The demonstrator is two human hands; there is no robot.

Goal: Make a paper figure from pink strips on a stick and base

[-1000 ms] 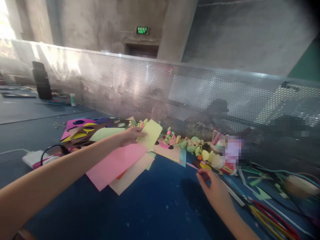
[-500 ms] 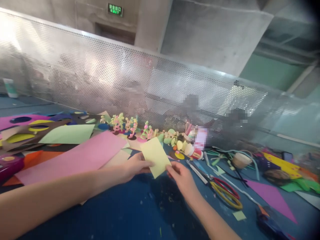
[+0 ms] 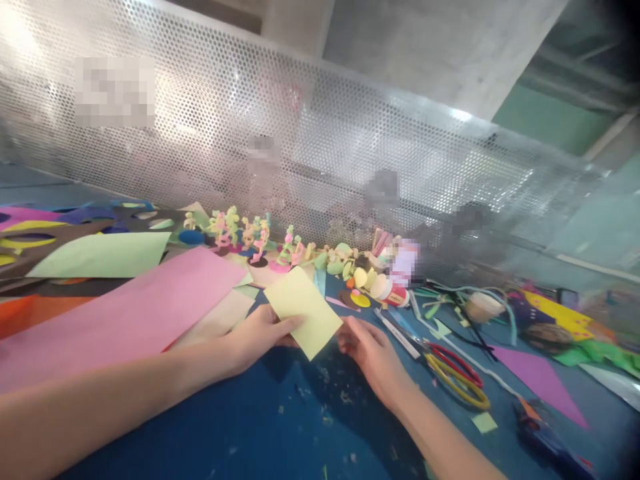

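A pale yellow sheet of paper (image 3: 307,310) is held up over the blue table, turned so that one corner points down. My left hand (image 3: 265,337) grips its left side, thumb on top and the other fingers underneath. At the right corner of the sheet is my right hand (image 3: 373,360), its fingers curled in a pinch at the edge; the fingertips are partly hidden. Left of the sheet lies a large pink sheet (image 3: 130,313). Scissors with red and yellow handles (image 3: 457,377) rest to the right of my right hand.
Small colourful figures (image 3: 257,237) stand along the back before a perforated metal screen (image 3: 200,133). A red-and-white tub (image 3: 390,291) lies on its side. Farther right are a paper cup (image 3: 484,307), a purple sheet (image 3: 543,383) and a dark blue tool (image 3: 547,433). Scraps dot the blue table (image 3: 240,427).
The yellow sheet has turned slightly and its lower corner points more squarely down. My right hand's fingers have shifted at its right corner. The camera view has tilted downward.
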